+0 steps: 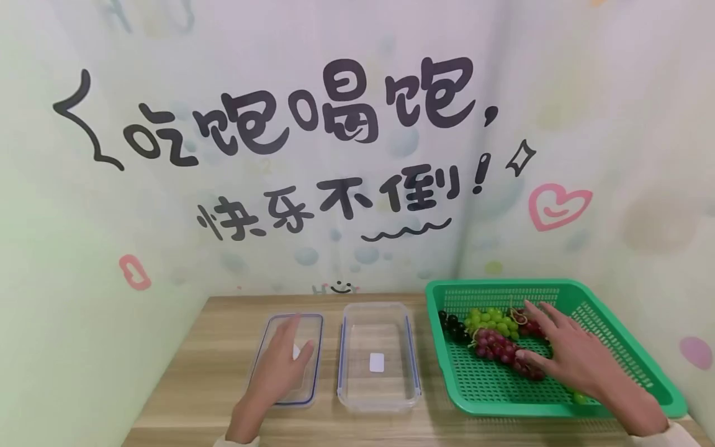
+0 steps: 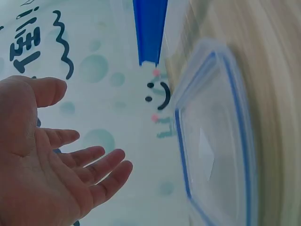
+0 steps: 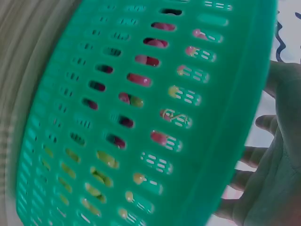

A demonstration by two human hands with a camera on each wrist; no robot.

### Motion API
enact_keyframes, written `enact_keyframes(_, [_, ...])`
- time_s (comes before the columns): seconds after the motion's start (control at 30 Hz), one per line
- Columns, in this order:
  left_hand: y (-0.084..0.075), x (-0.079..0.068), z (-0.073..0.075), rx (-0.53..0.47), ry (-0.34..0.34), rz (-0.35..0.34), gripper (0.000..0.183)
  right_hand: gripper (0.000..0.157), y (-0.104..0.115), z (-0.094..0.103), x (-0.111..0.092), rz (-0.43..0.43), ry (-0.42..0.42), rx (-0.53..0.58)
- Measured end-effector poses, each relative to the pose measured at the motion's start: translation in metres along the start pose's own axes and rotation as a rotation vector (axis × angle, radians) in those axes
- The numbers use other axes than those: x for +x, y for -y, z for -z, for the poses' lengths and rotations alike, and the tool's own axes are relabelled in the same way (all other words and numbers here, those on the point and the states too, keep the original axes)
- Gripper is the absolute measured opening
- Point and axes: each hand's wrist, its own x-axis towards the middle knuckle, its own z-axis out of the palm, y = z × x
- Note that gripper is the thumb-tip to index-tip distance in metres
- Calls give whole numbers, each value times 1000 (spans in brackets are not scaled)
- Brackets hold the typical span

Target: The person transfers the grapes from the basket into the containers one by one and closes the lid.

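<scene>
My left hand [image 1: 282, 363], fingers extended and holding nothing, hovers over a clear lid with a blue seal [image 1: 313, 372] on the table's left side. In the left wrist view the palm and spread fingers show, with the lid [image 2: 211, 141] beside them. My right hand [image 1: 578, 351] reaches over the green basket [image 1: 463, 403] with its fingers spread. Beneath and beside it lie red grapes [image 1: 494, 346], green grapes [image 1: 491, 321] and black grapes [image 1: 455, 327]. The right wrist view looks at the basket's slotted wall [image 3: 211, 117], with grapes showing through the slots.
Between the lid and the basket stands a clear rectangular container [image 1: 380, 397] with a white label [image 1: 377, 362] inside its outline. The wooden table [image 1: 190, 366] meets a printed wall covering [image 1: 335, 261] at the back. A loose green grape [image 1: 579, 397] lies near the basket's front wall.
</scene>
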Motion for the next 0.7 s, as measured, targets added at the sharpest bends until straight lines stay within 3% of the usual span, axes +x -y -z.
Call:
enact_keyframes(0.33, [-15, -7, -44, -206, 62, 159, 62, 95, 8, -17, 9, 17, 103, 158])
enact_keyframes(0.7, [-21, -7, -73, -293, 56, 138, 58, 92, 14, -22, 23, 11, 254, 297])
